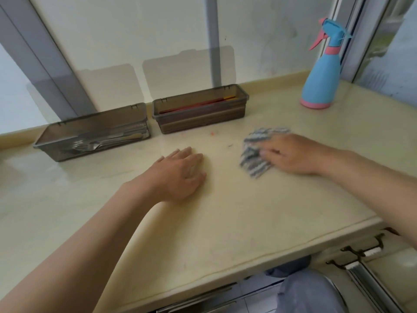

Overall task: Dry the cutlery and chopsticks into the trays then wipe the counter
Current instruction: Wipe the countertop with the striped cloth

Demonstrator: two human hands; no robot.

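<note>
My right hand [291, 153] presses a crumpled blue-and-white striped cloth [255, 159] flat onto the cream counter [225, 211], fingers spread over it. My left hand [180, 175] rests palm down on the counter to the left of the cloth, holding nothing. Against the back wall stand two brown see-through trays with their lids up. The left tray [56, 154] holds metal forks and other cutlery [99, 143]. The right tray [203, 125] holds red and yellow chopsticks [198, 103].
A blue and pink spray bottle [321, 82] stands at the back right of the counter. Small specks [214, 133] lie on the counter in front of the right tray. The counter's front edge runs below my arms, with drawer handles [361, 251] at the lower right.
</note>
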